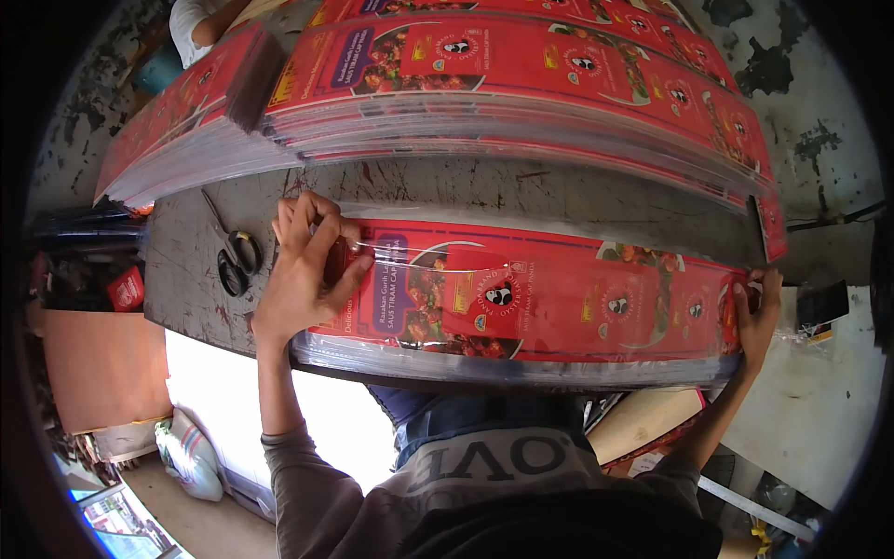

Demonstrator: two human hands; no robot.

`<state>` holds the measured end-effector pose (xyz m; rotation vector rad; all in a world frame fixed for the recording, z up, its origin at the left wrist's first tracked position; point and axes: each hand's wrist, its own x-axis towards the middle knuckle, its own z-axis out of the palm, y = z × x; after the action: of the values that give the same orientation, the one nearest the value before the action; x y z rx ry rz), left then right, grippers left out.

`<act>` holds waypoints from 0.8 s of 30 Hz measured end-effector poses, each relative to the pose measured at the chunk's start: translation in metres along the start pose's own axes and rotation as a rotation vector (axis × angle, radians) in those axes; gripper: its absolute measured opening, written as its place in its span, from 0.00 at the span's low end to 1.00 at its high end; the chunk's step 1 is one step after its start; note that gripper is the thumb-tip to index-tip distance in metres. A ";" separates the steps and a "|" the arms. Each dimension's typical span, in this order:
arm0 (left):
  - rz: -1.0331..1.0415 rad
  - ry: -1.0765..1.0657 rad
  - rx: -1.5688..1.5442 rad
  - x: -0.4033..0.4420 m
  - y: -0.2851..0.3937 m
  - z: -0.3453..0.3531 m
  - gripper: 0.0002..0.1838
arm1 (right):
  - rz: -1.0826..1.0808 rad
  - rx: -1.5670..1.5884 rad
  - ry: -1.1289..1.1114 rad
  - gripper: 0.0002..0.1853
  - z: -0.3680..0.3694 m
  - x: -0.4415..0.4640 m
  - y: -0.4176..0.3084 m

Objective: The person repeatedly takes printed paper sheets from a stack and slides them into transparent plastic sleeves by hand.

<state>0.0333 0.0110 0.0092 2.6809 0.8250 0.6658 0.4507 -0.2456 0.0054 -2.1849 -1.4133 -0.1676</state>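
Note:
A stack of red printed plastic sheets (568, 298) lies along the near edge of the table, its top sheet glossy and marked with a panda logo and food pictures. My left hand (307, 270) is at the stack's left end, thumb and fingers bent together on the edge of the top sheet. At the right end, my right hand (759, 312) grips the corner of the sheets between thumb and fingers. How many sheets either hand holds cannot be made out. Black-handled scissors (238, 262) lie on the table left of my left hand.
Tall stacks of the same red sheets (521, 102) stand across the back of the table (372, 184), with another stack (186, 121) at the back left. A person's sleeve (191, 28) shows at the top left. A stuffed sack (189, 458) sits on the floor at lower left.

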 end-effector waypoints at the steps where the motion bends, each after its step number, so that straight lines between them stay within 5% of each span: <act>1: -0.002 0.002 -0.004 0.004 -0.001 -0.003 0.12 | -0.039 -0.006 -0.036 0.09 -0.002 0.001 0.000; 5: 0.075 -0.187 0.008 0.014 -0.004 -0.018 0.14 | -0.057 0.018 -0.099 0.09 -0.009 0.003 0.011; 7: -0.038 -0.266 -0.114 0.018 -0.001 -0.019 0.13 | 0.117 0.134 -0.062 0.10 -0.004 0.001 0.011; 24: 0.151 0.055 0.119 0.010 -0.014 -0.003 0.17 | 0.001 0.002 0.070 0.06 -0.001 0.005 0.013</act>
<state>0.0325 0.0280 0.0097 2.8658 0.7008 0.7505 0.4650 -0.2458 0.0031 -2.1564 -1.3735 -0.2397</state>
